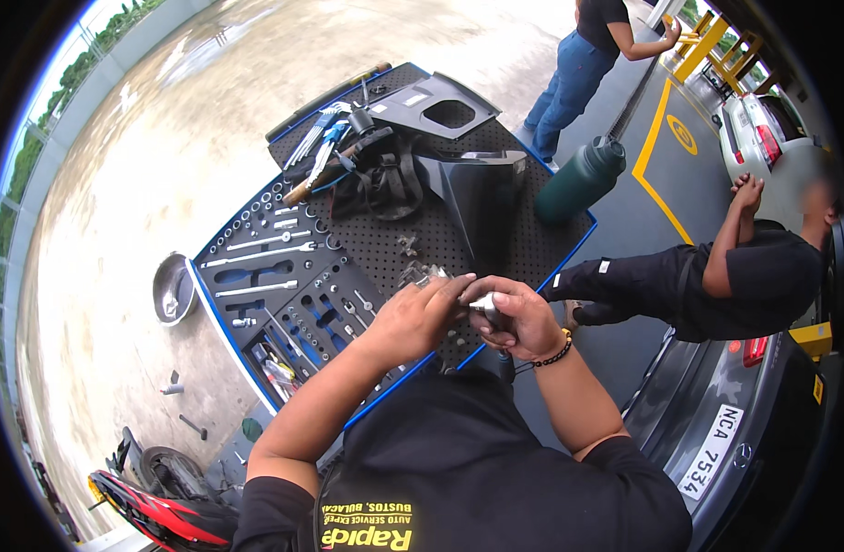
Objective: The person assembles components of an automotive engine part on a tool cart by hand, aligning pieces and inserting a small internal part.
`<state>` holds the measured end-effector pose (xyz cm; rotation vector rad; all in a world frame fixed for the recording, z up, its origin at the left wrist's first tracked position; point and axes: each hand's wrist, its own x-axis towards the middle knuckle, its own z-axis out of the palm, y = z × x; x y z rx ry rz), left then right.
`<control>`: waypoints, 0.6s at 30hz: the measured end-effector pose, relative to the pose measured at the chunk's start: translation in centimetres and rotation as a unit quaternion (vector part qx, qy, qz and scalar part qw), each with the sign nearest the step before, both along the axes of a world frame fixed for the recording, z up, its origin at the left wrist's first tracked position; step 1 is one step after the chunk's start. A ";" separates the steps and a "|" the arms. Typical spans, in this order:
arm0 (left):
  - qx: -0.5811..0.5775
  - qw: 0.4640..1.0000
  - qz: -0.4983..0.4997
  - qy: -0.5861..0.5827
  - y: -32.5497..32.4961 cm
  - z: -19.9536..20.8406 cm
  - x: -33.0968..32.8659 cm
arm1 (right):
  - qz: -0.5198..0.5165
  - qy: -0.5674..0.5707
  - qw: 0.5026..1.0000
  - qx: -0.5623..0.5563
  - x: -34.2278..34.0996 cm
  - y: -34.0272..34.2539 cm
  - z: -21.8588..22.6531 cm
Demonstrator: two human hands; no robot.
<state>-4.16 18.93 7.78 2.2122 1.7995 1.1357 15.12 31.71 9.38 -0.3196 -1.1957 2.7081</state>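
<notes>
Close in front of my body, over the near edge of the tool table [495, 241], my two hands meet. My right hand [532, 324], with a dark bead bracelet at its wrist, is closed around a small silver, rounded metal part [487, 306] with a pale tip. The fingers of my left hand [414, 322] are bent and pressed together beside that part; whatever they pinch is hidden. Just beyond the left fingers lie small shiny metal pieces [420, 273] on the perforated top. A small brass-coloured fitting [408, 245] lies farther off.
Left on the table is a foam tray [284, 267] of sockets and ratchets. Farther back are hex keys [317, 136], a black pouch [385, 184], dark panels [482, 198] and a green bottle [580, 179]. Two people stand beyond; a dark car [707, 414] and motorcycle [155, 506] flank me.
</notes>
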 end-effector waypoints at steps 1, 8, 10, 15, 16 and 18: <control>-0.023 0.999 -0.009 0.044 -0.3 0.5 0.0 | -0.022 -0.017 1.000 -0.002 -0.1 -0.9 0.9; 0.023 0.990 0.012 0.139 -0.3 1.3 0.1 | -0.114 -0.091 0.989 -0.031 -1.0 -3.1 3.5; 0.026 0.987 0.028 0.157 -0.3 0.4 -0.8 | -0.127 -0.086 0.988 0.035 -0.7 -3.5 3.6; -0.006 0.995 0.054 0.083 -1.0 3.6 -4.2 | -0.069 -0.098 0.985 0.127 1.2 -4.0 6.2; -0.031 0.997 0.047 0.059 -0.9 5.4 -3.6 | -0.077 -0.106 0.983 0.126 1.2 -3.9 6.0; -0.070 0.995 -0.056 0.047 -1.5 7.0 -3.3 | -0.032 -0.035 0.998 0.028 0.5 -3.2 5.0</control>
